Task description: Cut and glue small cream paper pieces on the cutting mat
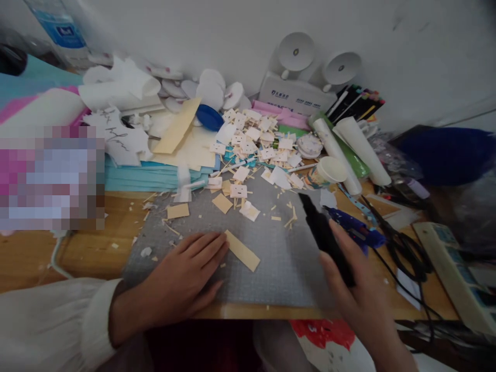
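Observation:
My left hand lies flat on the grey cutting mat, fingers stretched out and close together. Its fingertips touch the end of a cream-coloured card strip that slants down to the right. Above the mat's right side, my right hand is closed around a black utility knife, its front end pointing up and to the left. Whether the blade is out I cannot make out. Small cream card pieces and thin offcuts lie beyond the strip.
Many small white cards on sticks are heaped at the back. Beside them stand a paper cup and white rolls. On the right lie a blue glue gun, black-handled scissors and a power strip. Blue sheets are stacked left.

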`<move>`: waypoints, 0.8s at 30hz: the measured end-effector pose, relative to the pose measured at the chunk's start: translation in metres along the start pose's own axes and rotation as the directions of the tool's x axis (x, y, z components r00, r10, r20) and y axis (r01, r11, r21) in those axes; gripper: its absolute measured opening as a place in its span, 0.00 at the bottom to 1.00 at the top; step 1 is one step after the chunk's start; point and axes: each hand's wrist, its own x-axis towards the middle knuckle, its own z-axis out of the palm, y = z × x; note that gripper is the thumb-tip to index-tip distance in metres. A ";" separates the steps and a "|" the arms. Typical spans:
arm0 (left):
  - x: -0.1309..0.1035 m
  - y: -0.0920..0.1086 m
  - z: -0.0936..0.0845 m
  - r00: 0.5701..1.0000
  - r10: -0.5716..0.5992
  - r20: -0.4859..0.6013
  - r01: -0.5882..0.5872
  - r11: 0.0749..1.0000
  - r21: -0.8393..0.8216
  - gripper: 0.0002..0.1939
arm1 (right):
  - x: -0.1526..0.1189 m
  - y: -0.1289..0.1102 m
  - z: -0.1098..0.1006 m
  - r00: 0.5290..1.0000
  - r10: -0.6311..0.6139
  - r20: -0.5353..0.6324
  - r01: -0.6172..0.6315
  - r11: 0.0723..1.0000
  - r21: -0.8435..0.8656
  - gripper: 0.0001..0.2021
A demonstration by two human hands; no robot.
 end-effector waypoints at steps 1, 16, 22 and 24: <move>0.000 -0.001 0.001 1.000 0.001 0.002 -0.001 1.000 -0.005 0.25 | -0.002 -0.004 -0.002 0.995 -0.075 0.060 0.076 0.997 -0.013 0.25; 0.004 -0.005 0.008 0.999 -0.029 0.042 0.031 0.999 -0.039 0.30 | 0.004 -0.040 0.021 0.817 -0.274 0.507 0.370 0.924 -0.097 0.25; 0.006 -0.006 0.009 0.998 -0.032 0.048 0.034 0.998 -0.053 0.32 | 0.005 -0.038 0.022 0.792 -0.285 0.539 0.401 0.910 -0.108 0.25; 0.006 -0.006 0.009 0.998 -0.035 0.055 0.038 0.998 -0.055 0.32 | 0.004 -0.038 0.023 0.790 -0.290 0.541 0.419 0.899 -0.131 0.25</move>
